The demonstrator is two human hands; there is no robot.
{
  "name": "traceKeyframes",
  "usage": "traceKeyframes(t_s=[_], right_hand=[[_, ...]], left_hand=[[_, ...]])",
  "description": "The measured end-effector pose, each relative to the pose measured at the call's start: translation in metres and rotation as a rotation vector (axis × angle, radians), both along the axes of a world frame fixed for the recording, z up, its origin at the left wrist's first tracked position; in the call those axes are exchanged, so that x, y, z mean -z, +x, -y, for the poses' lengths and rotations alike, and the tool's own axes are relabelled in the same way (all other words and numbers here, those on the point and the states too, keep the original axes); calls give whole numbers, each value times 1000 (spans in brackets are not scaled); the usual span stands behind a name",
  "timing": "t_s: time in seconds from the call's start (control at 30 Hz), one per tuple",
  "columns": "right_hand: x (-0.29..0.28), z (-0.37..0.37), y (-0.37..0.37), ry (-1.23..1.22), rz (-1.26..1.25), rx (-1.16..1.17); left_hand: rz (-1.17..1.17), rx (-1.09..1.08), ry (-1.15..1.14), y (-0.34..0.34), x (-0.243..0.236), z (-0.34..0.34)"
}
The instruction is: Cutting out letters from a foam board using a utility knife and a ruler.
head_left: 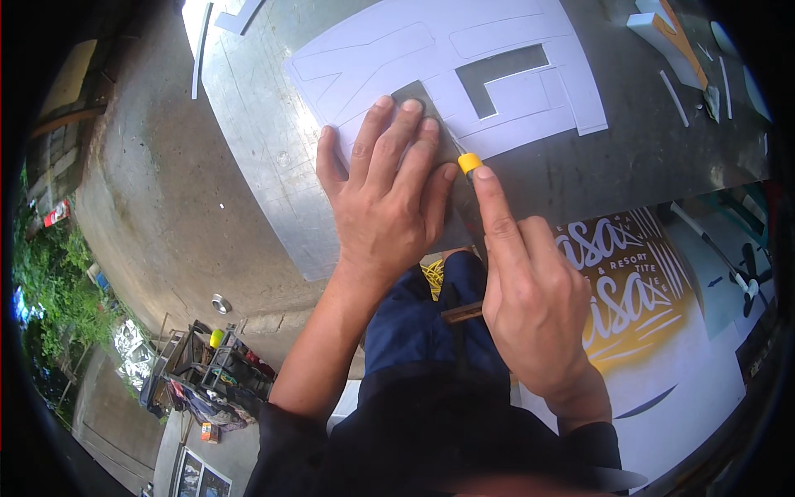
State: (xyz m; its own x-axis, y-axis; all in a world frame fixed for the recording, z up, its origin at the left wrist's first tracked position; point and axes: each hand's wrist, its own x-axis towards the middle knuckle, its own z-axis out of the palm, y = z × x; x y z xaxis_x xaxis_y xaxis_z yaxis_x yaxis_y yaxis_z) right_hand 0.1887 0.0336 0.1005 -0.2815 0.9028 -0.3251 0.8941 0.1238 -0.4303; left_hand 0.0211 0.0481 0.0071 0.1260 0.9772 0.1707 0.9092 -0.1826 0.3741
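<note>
A white sheet (pixel 373 74) with drawn letter outlines lies on a metal tabletop (pixel 248 157). Grey metal shows through an L-shaped opening in it, and through a smaller one beyond my left fingertips. My left hand (pixel 385 178) presses on the sheet's near part, fingers stretched out and slightly apart. In my right hand (pixel 530 290) is a craft knife with a yellow collar (pixel 469 162), my index finger laid along its handle. Its thin blade points away from me and meets the sheet just right of my left hand. Most of the handle is hidden by my fingers.
White and orange offcuts (pixel 671 45) and thin strips lie at the table's right. Below that edge is a brown-and-white printed sign (pixel 629 282), with a white-handled tool (pixel 729 265) nearby. A cluttered metal rack (pixel 211 364) stands on the concrete floor at lower left.
</note>
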Motion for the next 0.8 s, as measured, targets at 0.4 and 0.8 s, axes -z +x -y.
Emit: traceKeyframes(t_s=[0.4, 0.8], right_hand=[[1, -5, 2, 9, -59, 50], [0, -3, -2, 24, -45, 37]], left_hand=[[10, 1, 6, 0, 3, 0], [11, -2, -5, 0, 3, 1]])
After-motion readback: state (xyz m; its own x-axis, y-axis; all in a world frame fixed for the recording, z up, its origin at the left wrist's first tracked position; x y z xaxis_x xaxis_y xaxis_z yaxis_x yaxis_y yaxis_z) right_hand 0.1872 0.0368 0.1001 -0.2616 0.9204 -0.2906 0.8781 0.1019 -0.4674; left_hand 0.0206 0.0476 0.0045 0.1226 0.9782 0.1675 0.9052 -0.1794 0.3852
